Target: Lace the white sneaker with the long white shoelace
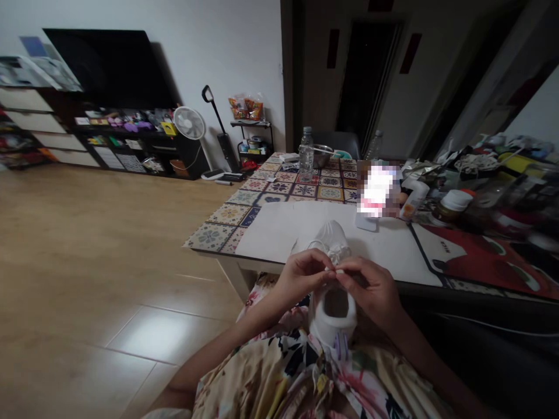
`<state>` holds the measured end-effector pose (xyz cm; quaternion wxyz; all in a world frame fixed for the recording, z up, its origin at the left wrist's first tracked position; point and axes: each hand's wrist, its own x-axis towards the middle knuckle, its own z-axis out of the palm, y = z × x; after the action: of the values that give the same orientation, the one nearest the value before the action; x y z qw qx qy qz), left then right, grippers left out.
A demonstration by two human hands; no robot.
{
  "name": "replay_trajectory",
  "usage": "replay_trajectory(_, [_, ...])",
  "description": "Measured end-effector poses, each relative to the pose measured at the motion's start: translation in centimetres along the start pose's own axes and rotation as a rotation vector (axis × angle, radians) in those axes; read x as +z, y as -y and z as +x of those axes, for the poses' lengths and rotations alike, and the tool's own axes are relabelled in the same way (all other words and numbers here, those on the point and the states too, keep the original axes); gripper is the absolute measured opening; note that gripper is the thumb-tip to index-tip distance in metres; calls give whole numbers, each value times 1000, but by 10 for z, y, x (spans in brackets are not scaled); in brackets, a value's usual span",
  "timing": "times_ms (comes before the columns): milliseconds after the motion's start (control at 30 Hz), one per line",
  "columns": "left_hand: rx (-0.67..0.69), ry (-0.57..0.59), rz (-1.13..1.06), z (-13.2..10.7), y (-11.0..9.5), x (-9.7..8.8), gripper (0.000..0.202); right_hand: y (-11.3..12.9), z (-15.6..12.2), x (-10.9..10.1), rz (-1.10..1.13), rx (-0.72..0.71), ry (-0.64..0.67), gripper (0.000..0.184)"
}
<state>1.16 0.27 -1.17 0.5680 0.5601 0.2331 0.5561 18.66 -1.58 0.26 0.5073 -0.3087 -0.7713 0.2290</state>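
A white sneaker (pixel 332 320) rests on my lap with its opening toward me, its toe pointing away, and a purple detail at the heel. My left hand (pixel 301 279) and my right hand (pixel 371 293) meet above the shoe's tongue. Their fingertips pinch a thin white shoelace (pixel 330 271) from either side. The lace's path through the eyelets is hidden behind my fingers.
A tiled table edge (pixel 227 259) stands just ahead, topped by a white sheet (pixel 279 230). Beyond it are a water bottle (pixel 306 155), a steel bowl (pixel 323 155), and cluttered jars and packets at right. A wooden floor (pixel 96 250) spreads left.
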Motion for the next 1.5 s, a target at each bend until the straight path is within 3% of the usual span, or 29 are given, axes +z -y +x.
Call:
replay_trajectory(167, [-65, 54, 65, 0, 2, -3, 32, -5, -2, 7, 82, 32, -82, 9])
replay_trajectory(300, [-127, 84, -38, 0, 3, -2, 35, -6, -4, 9, 65, 16, -175, 13])
replay_trajectory(467, [-130, -9, -91, 0, 6, -1, 36, -1, 0, 1, -247, -194, -34, 24])
replay_trajectory(633, [-96, 5, 24, 0, 3, -5, 32, -3, 2, -2, -340, -216, 0, 12])
replay_trajectory(800, [-8, -2, 176, 1, -4, -5, 31, -10, 1, 0, -168, -104, 10, 7])
replay_trajectory(900, [-22, -8, 157, 1, -4, -3, 34, -11, 0, 1, 15, 20, 81, 7])
replay_trajectory(1000, [-48, -20, 117, 1, -2, -3, 38, -11, 0, 1, 57, 45, 168, 6])
replay_trajectory(1200, [-101, -18, 100, 2, -2, -1, 42, -7, -2, 2, -279, -179, -1, 7])
replay_trajectory(1300, [-114, -1, 105, 2, -5, 0, 43, -5, -3, 1, -393, -328, 3, 13])
replay_trajectory(1500, [-153, -4, 192, 8, -1, -6, 48, 0, -3, -7, -278, -398, -7, 14])
